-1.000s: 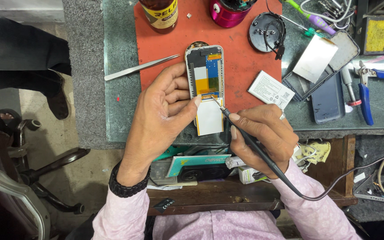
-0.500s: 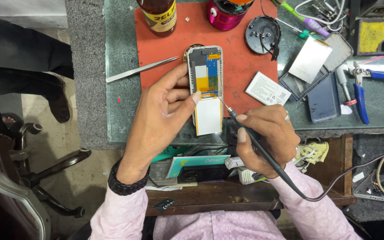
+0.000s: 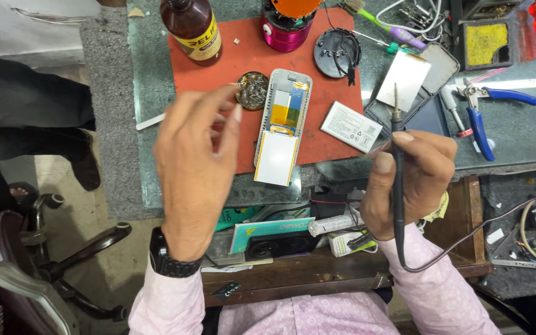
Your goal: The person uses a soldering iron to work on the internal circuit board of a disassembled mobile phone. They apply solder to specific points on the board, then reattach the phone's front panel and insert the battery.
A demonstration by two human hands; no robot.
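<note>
- So, the opened phone (image 3: 281, 127) lies face down near the middle of the frame, on the red mat (image 3: 243, 59) that covers part of the glass counter (image 3: 516, 133). Its back is off, so the orange and blue flex parts and a white panel show. Neither hand touches it.
- Right hand (image 3: 414, 177), right of centre, is wrapped closed around a soldering iron (image 3: 397, 186), tip pointing up toward the top of the frame, cable trailing off to the lower right.
- Left hand (image 3: 196, 167) hovers left of the phone, fingers loosely curled. Something thin seems pinched at the fingertips, but I can't tell for sure what, or whether the grip is really closed on it.
- Handling-wise, I'd guess the phone is light and stiff in the frame but fragile inside: thin ribbons and bare board. Best held by the long plastic edges, never pressing the middle.
- The iron looks light, and the handle is the only place to hold it; the tip is likely hot.
- Around it: a brown bottle (image 3: 192, 28) at upper left of the mat, a tin of brass wool (image 3: 253, 90) just beside the phone's top corner, a white battery (image 3: 351, 126) to its right, and blue-handled pliers (image 3: 482, 115) at far right.
</note>
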